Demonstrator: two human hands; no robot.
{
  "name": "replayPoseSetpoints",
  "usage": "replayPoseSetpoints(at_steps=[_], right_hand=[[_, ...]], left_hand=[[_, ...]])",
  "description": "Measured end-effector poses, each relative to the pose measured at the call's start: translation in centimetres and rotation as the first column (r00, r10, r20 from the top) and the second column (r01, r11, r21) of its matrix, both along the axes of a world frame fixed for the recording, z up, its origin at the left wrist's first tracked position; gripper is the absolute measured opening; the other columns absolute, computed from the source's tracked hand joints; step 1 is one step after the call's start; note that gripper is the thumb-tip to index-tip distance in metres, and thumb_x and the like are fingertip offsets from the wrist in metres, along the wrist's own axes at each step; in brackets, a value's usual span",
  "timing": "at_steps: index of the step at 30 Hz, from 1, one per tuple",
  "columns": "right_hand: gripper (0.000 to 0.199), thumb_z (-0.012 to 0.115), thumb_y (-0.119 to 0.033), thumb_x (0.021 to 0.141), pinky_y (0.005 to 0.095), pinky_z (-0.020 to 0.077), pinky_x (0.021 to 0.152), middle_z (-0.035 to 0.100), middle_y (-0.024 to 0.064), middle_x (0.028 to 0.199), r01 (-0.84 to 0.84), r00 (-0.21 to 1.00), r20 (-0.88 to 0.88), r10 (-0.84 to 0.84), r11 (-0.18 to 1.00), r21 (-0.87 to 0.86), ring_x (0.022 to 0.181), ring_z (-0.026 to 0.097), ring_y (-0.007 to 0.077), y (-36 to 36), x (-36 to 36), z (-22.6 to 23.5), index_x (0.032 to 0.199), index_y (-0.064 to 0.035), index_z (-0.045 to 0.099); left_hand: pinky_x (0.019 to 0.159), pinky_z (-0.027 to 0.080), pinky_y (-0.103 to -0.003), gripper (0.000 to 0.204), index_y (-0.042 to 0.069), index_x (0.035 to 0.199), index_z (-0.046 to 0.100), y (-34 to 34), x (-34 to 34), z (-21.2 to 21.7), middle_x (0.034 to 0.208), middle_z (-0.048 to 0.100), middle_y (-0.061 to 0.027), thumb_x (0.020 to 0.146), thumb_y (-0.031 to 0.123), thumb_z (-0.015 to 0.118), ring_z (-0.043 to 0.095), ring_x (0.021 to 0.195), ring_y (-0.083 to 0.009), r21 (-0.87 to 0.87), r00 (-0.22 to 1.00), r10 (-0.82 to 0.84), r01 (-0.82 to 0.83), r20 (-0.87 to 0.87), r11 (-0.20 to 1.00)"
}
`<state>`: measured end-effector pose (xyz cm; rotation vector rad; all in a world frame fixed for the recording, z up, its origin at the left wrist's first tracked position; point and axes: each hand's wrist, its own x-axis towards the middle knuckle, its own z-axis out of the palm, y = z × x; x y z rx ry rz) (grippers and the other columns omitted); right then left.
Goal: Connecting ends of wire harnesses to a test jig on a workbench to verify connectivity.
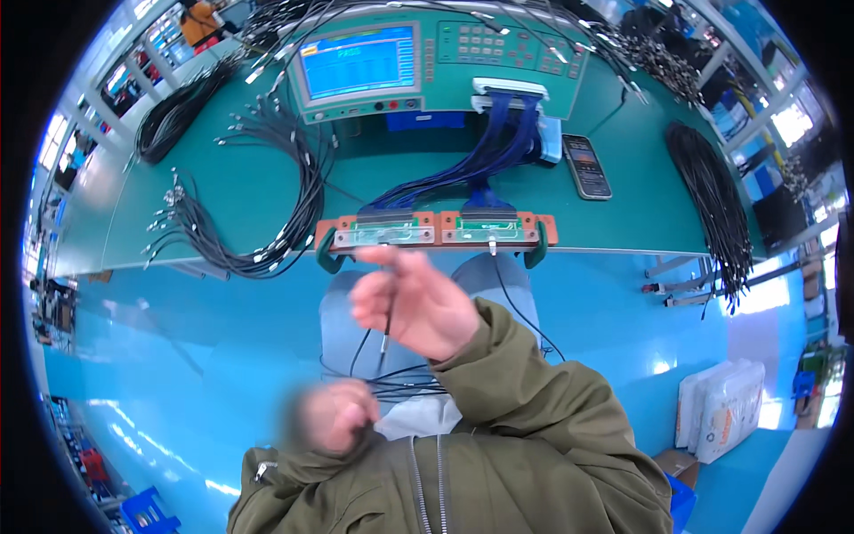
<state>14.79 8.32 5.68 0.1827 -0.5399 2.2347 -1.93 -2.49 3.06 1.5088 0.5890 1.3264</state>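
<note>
My right hand (416, 304) is raised just in front of the bench edge, fingers closed round a thin black cable (389, 322) whose metal-tipped end hangs down. Lower and to the left, my left hand (342, 415) is curled near my lap, partly blurred; what it holds is hidden. More black cables (405, 383) lie across my lap beside its fingers. On the bench edge sits a brown test fixture (438, 228) with two green boards under clear covers. A white plug (493, 246) sits at the right board, its cable hanging toward my lap.
Behind the fixture stands a green tester (498, 67) with a lit screen (360, 64), joined by blue ribbon cables (463, 169). Cable bundles lie left (302, 191) and right (712, 200). A phone (587, 166) rests on the bench. White packages (722, 409) stand at the lower right.
</note>
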Motion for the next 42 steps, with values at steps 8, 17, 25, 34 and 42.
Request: replayPoseSetpoints(at_steps=[8, 17, 25, 34, 42], right_hand=[[0.034, 0.027, -0.036, 0.092, 0.0247, 0.0367, 0.052, 0.054, 0.0059, 0.064, 0.529, 0.830, -0.403, -0.385, 0.772, 0.353, 0.053, 0.046, 0.0117, -5.3, 16.1, 3.6, 0.098, -0.0115, 0.050], [0.021, 0.036, -0.023, 0.092, 0.0198, 0.0220, 0.037, 0.035, -0.0005, 0.054, 0.964, 0.212, 0.312, -0.926, 0.146, -0.222, 0.043, 0.027, 0.0066, -17.3, 36.7, -1.1, 0.083, -0.0061, 0.044], [0.008, 0.045, -0.012, 0.085, 0.0200, 0.0304, 0.042, 0.041, 0.0016, 0.060, 0.947, -0.299, 0.587, -0.753, -0.311, 0.083, 0.050, 0.038, 0.0088, -17.4, 39.3, -4.8, 0.084, -0.0044, 0.042], [0.021, 0.056, -0.019, 0.081, 0.0233, 0.0423, 0.063, 0.053, 0.0072, 0.083, 0.982, 0.149, 0.781, -0.606, -0.001, -0.188, 0.071, 0.051, 0.0156, -11.6, 33.3, -10.9, 0.092, -0.0025, 0.052], [0.026, 0.048, -0.032, 0.086, 0.0204, 0.0338, 0.046, 0.043, -0.0022, 0.062, 0.994, 0.059, 0.868, -0.492, 0.108, -0.007, 0.049, 0.037, 0.0063, -12.4, 33.7, -14.0, 0.099, -0.0092, 0.052]], left_hand=[[0.044, 0.031, -0.022, 0.013, 0.007, 0.080, 0.041, 2.5, -16.5, -0.8, 0.066, 0.045, -0.0043, 0.087, 0.017, 0.037, 0.041, 0.054, -0.0148, -0.719, 0.206, 0.702, 0.013, 0.682, 0.695], [0.039, 0.027, -0.023, 0.016, 0.008, 0.078, 0.040, 0.4, -30.9, -15.0, 0.064, 0.041, -0.0016, 0.088, 0.021, 0.037, 0.035, 0.049, -0.0124, -0.555, 0.344, 0.467, 0.228, 0.815, 0.800], [0.038, 0.026, -0.023, 0.015, 0.009, 0.081, 0.042, -2.8, -33.6, -18.0, 0.061, 0.038, -0.0001, 0.088, 0.023, 0.038, 0.032, 0.047, -0.0111, -0.657, 0.378, 0.582, 0.102, 0.720, 0.747], [0.036, 0.025, -0.023, 0.015, 0.011, 0.084, 0.044, -3.6, -34.6, -18.6, 0.058, 0.036, 0.0015, 0.088, 0.024, 0.039, 0.029, 0.044, -0.0096, -0.731, 0.396, 0.681, -0.034, 0.616, 0.681], [0.034, 0.024, -0.023, 0.015, 0.012, 0.086, 0.046, -4.6, -36.0, -18.7, 0.055, 0.033, 0.0030, 0.088, 0.025, 0.040, 0.026, 0.042, -0.0083, -0.781, 0.381, 0.774, -0.177, 0.506, 0.599]])
